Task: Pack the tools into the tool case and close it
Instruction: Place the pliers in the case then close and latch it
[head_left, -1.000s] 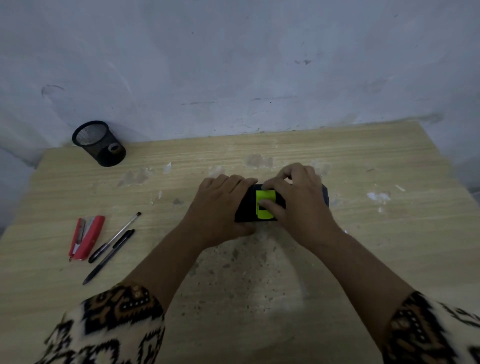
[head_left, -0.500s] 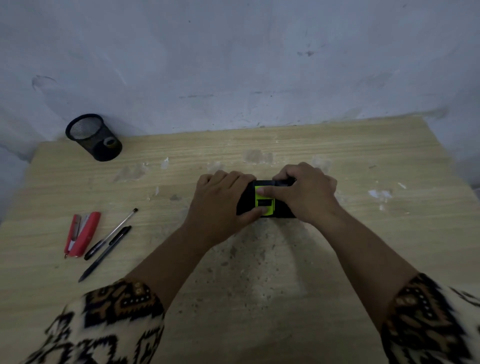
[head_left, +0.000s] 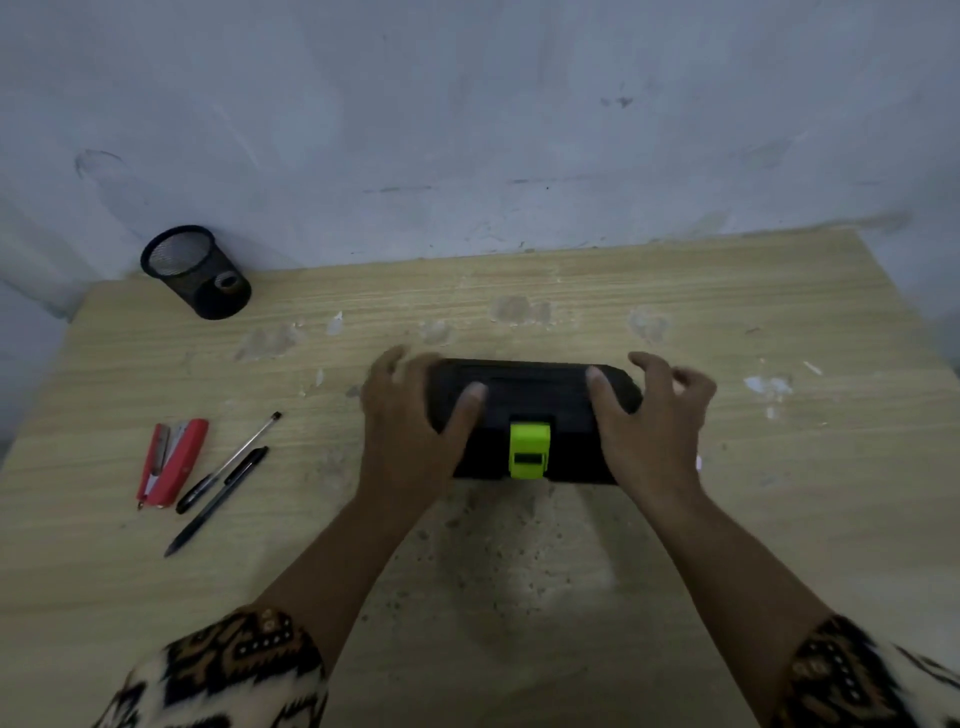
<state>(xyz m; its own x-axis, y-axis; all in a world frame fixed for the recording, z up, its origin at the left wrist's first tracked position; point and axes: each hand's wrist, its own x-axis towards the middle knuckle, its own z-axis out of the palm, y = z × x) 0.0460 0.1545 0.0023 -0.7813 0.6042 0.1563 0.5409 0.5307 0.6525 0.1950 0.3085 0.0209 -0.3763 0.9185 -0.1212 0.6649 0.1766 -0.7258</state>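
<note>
Left hand (head_left: 410, 436) and right hand (head_left: 654, 431) are moving off the green latch (head_left: 529, 449) toward the tool case (head_left: 535, 389) ends, both spread loose; case is looking shut and latched, nothing apparently remaining.

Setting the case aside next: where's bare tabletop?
Free: the right side of the table beyond the right hand, and the near patch in front of the tool case. Crowded: left, with stapler, two pens and mesh cup.
</note>
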